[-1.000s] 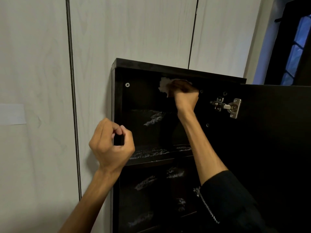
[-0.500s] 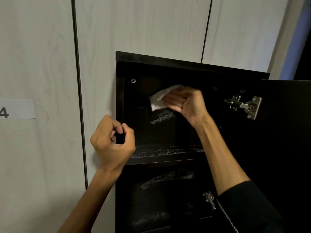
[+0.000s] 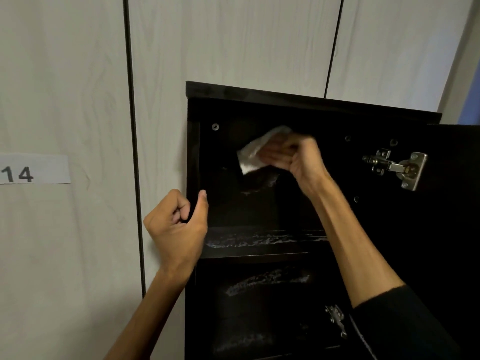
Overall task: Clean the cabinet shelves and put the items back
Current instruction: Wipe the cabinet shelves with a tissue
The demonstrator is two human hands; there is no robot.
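Inside top compartment of black cabinet point(image 3: 259, 90) | right hand point(image 3: 298, 159) pinching crumpled white wipe point(image 3: 255, 154), dropped from under the top panel to mid back wall; wiping ongoing, items not in view | left hand point(image 3: 176, 224) curled round left edge | matte dark laminate, pale smears on shelf point(image 3: 259, 241); steel hinge point(image 3: 394, 168)

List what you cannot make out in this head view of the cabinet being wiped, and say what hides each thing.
- Right hand and white cloth: motion-blurred, so the fingers' grip is unclear.
- Cabinet back wall: too dark to tell clean from dirty.
- Wall label: cut off by the left edge; only "14" shows.
- Lower hinge: partly hidden by the right sleeve.
- Left hand: fingers curled by the cabinet's side edge; contact unclear.
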